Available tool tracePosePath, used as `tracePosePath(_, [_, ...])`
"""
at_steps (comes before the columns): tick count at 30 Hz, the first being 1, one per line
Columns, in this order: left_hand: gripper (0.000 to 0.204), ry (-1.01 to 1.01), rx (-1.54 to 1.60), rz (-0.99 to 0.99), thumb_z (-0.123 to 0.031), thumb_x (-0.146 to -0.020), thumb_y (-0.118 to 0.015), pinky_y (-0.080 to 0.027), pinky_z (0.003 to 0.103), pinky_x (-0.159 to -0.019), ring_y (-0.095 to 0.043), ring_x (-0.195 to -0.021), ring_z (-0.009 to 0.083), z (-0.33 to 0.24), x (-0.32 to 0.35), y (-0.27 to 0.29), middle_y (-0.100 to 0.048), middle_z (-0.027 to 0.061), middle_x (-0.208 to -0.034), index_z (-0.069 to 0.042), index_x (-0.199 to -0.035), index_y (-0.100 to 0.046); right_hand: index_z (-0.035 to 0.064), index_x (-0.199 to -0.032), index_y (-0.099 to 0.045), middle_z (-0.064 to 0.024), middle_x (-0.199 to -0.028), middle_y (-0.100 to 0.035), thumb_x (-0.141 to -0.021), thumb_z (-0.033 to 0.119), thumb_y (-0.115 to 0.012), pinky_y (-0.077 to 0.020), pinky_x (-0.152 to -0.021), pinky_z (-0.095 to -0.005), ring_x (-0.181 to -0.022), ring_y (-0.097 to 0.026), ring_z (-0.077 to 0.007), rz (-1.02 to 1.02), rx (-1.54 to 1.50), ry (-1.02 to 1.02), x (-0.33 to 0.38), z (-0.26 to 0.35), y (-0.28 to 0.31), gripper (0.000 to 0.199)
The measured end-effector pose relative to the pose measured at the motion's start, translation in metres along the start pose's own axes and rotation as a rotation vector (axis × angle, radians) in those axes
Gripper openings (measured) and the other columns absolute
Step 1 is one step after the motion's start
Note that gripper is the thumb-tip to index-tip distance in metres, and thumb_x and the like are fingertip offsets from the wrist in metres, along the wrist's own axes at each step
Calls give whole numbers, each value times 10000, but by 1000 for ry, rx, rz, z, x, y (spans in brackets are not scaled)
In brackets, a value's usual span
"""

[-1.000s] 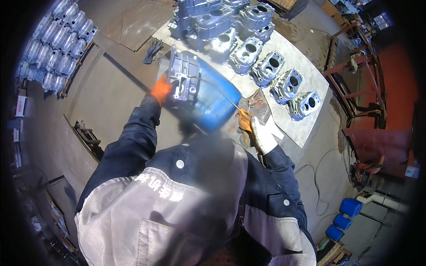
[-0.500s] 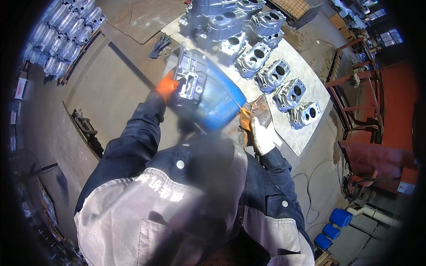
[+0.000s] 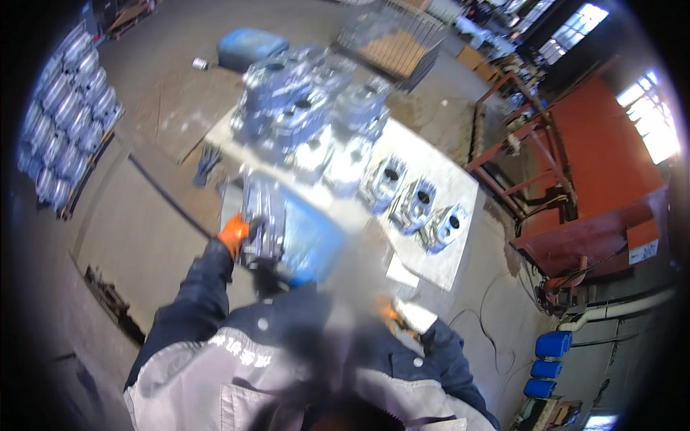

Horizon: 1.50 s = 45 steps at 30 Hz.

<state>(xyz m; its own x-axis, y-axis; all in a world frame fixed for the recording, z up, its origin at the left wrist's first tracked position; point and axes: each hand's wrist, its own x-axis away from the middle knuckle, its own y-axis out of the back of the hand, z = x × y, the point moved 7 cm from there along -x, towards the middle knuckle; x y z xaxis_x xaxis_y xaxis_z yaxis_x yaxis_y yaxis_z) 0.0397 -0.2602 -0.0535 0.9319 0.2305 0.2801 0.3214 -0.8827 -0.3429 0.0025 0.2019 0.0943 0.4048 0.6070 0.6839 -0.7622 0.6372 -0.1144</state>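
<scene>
My left hand [image 3: 234, 234], in an orange glove, is closed on the side of a silver cast metal housing [image 3: 264, 205]. That housing rests against the top of a blue plastic drum [image 3: 310, 237], on its left part. My right hand [image 3: 408, 316], in a white and orange glove, is close to my body, right of the drum. Its fingers look curled, but a grey smear over the picture covers the space before them, and whatever they hold is hidden. Beyond the drum, several similar housings [image 3: 415, 205] stand in rows on a pale board [image 3: 460, 248].
Housings are stacked [image 3: 287, 108] at the board's far left. A dark glove [image 3: 207, 165] lies by the drum. Also around are a blue container [image 3: 251, 49], a wire cage [image 3: 392, 43], stacked castings [image 3: 68, 122], a red machine frame [image 3: 589, 165] and a floor cable [image 3: 492, 337].
The view has swung, taking in more of the far floor. My right hand has drawn back from the drum toward my body. The housing under my left hand has turned, its openings no longer facing me.
</scene>
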Motion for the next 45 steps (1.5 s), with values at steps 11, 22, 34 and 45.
tracePosePath(11, [422,-63,-211,-285,-288,-818,-741,-517,349,-741,-636,-814,176,-9,36,-3,-686,67,-958,9,-1100,-642,41,-1307,-507,-105,-1165,-602,-975,450,-442,-491,-813,-330,-947,-593,-197,-201,-73,269,-34,8,36,530])
tracePosePath(22, [345,-162,-116,-1104,-263,-840,-728,-497,324,-727,-600,-826,149,70,359,-15,-659,87,-890,15,-1018,-630,75,-1267,-545,-40,-1019,-662,-931,645,-400,-498,-694,-267,-807,-622,-160,450,213,211,-121,17,-72,677])
tracePosePath(34, [602,313,157,-2081,-465,-803,-694,-477,396,-835,-616,-972,337,240,720,-55,-652,226,-1037,44,-1110,-601,52,-1220,-567,-37,-996,-621,-931,615,-437,-465,-747,-259,-854,-575,-150,738,536,60,-161,-17,-284,646])
tracePosePath(45, [260,504,-298,-2225,-244,-929,-522,-501,410,-679,-629,-763,327,304,887,137,-645,174,-832,-15,-898,-644,51,-1273,-517,-56,-1075,-580,-949,591,-410,-447,-787,-263,-921,-546,-157,694,725,-72,-146,-82,-461,639])
